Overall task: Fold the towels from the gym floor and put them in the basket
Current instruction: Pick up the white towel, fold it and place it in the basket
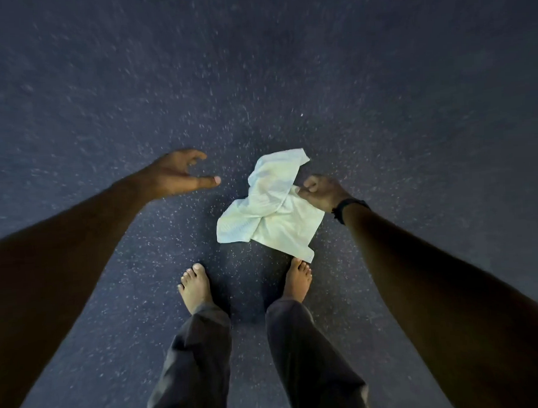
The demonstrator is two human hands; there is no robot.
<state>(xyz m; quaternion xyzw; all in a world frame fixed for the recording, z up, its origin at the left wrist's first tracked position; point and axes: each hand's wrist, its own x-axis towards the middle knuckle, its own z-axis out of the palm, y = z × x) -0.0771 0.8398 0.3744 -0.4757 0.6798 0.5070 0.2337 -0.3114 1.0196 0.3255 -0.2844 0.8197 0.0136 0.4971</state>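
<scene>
The floor [286, 64] fills the view, dark and speckled, its edges out of sight; no basket shows. Two bare feet stand near the bottom middle; the right foot [299, 282] has its toes just at the towel's near corner, the left foot [196, 288] stands apart from it. The towel [271, 206] is pale and crumpled, with one corner trailing toward the right foot; whether it rests on the floor or is partly lifted I cannot tell. The right hand [321, 192] pinches the towel at its right edge, fingers curled onto the cloth; a dark band [349, 208] sits on that wrist. The left hand [175, 175] holds nothing, fingers loosely spread, well apart from the towel. The likely trouble: a one-point pinch may let the cloth bunch or slip as it rises; the trailing corner could catch under the right toes; with the left hand unengaged, the fold would start crooked.
</scene>
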